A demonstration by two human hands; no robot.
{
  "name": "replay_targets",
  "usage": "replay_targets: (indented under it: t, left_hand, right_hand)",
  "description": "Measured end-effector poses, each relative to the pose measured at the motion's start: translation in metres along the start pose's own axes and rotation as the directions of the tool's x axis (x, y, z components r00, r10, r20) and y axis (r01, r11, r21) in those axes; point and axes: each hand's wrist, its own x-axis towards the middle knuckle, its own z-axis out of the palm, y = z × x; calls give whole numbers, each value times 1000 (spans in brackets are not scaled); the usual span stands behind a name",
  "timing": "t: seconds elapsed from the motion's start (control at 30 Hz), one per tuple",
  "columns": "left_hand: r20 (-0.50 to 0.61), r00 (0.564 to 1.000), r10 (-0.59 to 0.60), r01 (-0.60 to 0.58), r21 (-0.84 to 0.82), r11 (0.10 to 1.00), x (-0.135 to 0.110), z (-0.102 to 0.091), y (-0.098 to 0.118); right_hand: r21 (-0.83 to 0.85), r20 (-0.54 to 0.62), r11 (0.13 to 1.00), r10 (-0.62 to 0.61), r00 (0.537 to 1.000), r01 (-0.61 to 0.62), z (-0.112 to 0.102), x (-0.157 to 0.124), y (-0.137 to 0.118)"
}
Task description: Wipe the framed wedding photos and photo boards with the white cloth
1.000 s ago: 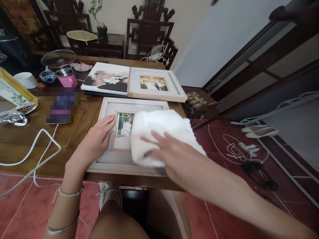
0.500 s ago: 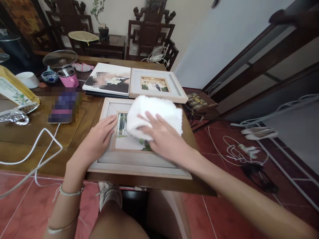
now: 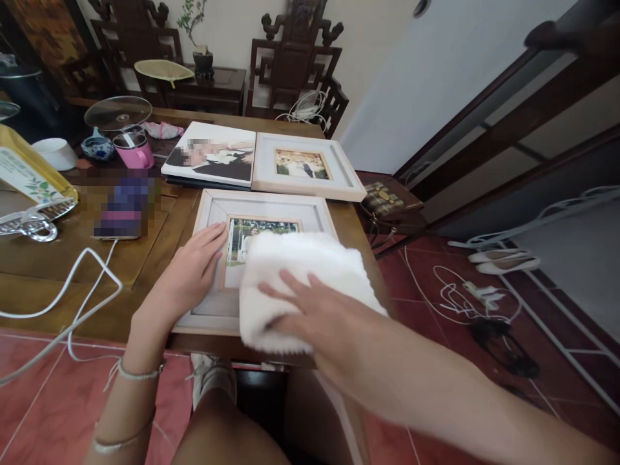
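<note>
Right hand [image 3: 324, 316]: palm down on a folded white cloth [image 3: 310, 258], fingers spread across its top; thumb lies by a dark fold at the near side, whether it pinches the fabric I cannot tell. Cloth lies over the right and lower part of the front picture frame [image 3: 213, 213], its near edge reaching past the frame's near side; part of the inset photo [image 3: 237, 242] shows at upper left. Left hand [image 3: 191, 268]: palm down, fingers extended and close together, resting on the frame's left side, fingertips at the inner border of the photo. Frame lies flat on a wooden table [image 3: 167, 236], close to the near edge. Just behind it, side by side: a photo panel [image 3: 213, 158] on the left, a second picture frame [image 3: 301, 187] on the right. Farther left: a pixelated device [image 3: 123, 210], a pink mug [image 3: 134, 154], a white bowl [image 3: 55, 155]. Right, below table level: a plaid bag [image 3: 382, 199]; well beyond, pale shoes [image 3: 506, 261] near the wall.
</note>
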Motion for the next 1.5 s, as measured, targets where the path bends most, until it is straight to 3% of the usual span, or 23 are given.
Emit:
replay_targets:
  t: [0.1,0.23,0.37,0.5,0.6,0.7,0.83,0.97,1.03,1.13,1.27,1.4,1.5]
  left_hand:
    - [-3,1000,11,-11,5,1000,1,-1,0]
    - [-3,999,35,-35,15,999,2,-2,-1]
    - [4,1000,31,-31,15,999,2,-1,-1]
    - [3,1000,6,-6,8,1000,1,-1,0]
    - [7,1000,1,-1,5,1000,1,-2,1]
    - [5,1000,8,-8,5,1000,1,-2,1]
    - [-1,1000,16,-16,16,1000,1,-1,-1]
    - [-17,999,41,-41,21,999,1,0,-2]
    - [-21,998,55,-54,21,998,2,0,-2]
    - [-17,998,61,-61,24,998,2,0,-2]
    - [-9,999,49,-48,26,998,2,0,-3]
    - [-8,1000,18,-18,23,1000,1,-1,-1]
    - [-7,1000,6,-6,18,1000,1,-1,0]
  right_hand:
    - [56,42,995,-79,996,77,5,-15,-16]
    - [111,4,991,-72,997,71,16,-2,-10]
    - [17,-139,998,62,988,-61,20,27,23]
    - [-148,-321,971,134,938,-190,17,58,65]
    - [-192,-354,948,175,919,-254,11,72,80]
    - [-196,-235,949,197,952,-245,5,69,71]
    - [-125,25,979,167,986,-163,1,43,30]
    - [-4,246,1000,28,969,-28,3,14,-10]
    - [39,281,999,-37,959,27,5,8,-20]
    - [69,199,996,-76,977,64,10,10,-19]
    - [-3,-3,1000,23,1000,-23,17,32,12]
    - [-173,-220,972,122,968,-161,14,68,55]
    - [-242,-287,954,105,952,-178,9,89,75]
